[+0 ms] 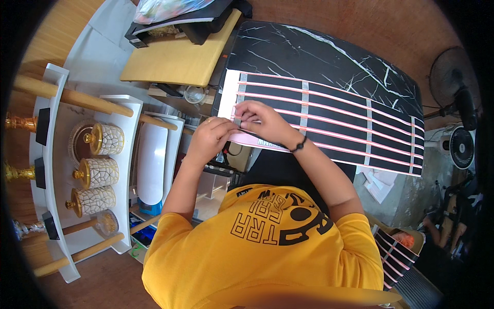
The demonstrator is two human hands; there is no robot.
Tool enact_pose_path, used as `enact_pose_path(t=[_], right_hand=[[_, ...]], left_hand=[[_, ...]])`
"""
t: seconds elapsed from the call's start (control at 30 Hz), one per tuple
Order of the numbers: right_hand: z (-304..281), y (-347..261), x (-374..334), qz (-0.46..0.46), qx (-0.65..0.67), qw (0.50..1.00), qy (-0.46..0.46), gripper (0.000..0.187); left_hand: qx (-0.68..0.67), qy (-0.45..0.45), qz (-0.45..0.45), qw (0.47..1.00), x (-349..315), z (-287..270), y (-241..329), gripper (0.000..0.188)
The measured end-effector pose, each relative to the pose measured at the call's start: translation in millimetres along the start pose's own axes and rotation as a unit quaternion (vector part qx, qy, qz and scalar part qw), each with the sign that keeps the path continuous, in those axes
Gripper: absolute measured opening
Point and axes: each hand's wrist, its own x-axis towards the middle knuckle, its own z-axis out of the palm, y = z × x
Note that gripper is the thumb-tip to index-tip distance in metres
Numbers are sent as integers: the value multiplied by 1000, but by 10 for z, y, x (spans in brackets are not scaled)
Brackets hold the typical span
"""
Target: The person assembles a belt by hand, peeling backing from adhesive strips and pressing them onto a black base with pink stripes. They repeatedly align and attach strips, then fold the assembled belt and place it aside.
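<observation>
Long black strips with pink-and-white edges (337, 121) lie side by side across the table, with grey bands of tape (304, 98) crossing them. At their left end, my left hand (212, 138) is closed, fingertips pressed together beside a short grey piece of tape (237, 121). My right hand (265, 122), with a dark bracelet on its wrist, pinches at the same piece from the other side. The fingers partly hide it, and what the left fingertips hold is hidden. Under both hands runs a white-and-pink printed border (247, 139).
The black marbled table (309, 49) reaches back to a brown wall. A wooden side table (170, 64) bears a black device. At left, a white shelf (121, 201) holds gold-lidded jars (105, 139). Fans (458, 147) stand at right, near a bin (409, 239) and papers (380, 184).
</observation>
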Motion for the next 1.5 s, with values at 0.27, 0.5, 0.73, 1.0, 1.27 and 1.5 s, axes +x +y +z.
enact_pose_path(t=[0.27,0.5,0.73,1.0,1.27,1.5], right_hand=[[138,-86,-371,-89,-359,929,18,19],[-27,71,-94,-119,-403,907,27,35],[-26,86,-78,-137,-434,890,23,34],[-33,146,-63,-151,-441,884,21,30],[-26,91,-90,-130,-444,886,21,34],[-59,54,-75,-88,-324,941,43,26]], left_hand=[[-43,20,-131,990,-218,185,48,9],[-230,58,-397,887,-111,185,-151,12],[55,75,-95,991,5,169,-9,17],[75,3,-56,996,101,126,-98,15],[-101,11,-222,970,252,118,-123,15],[1,40,-153,987,1107,660,-781,38]])
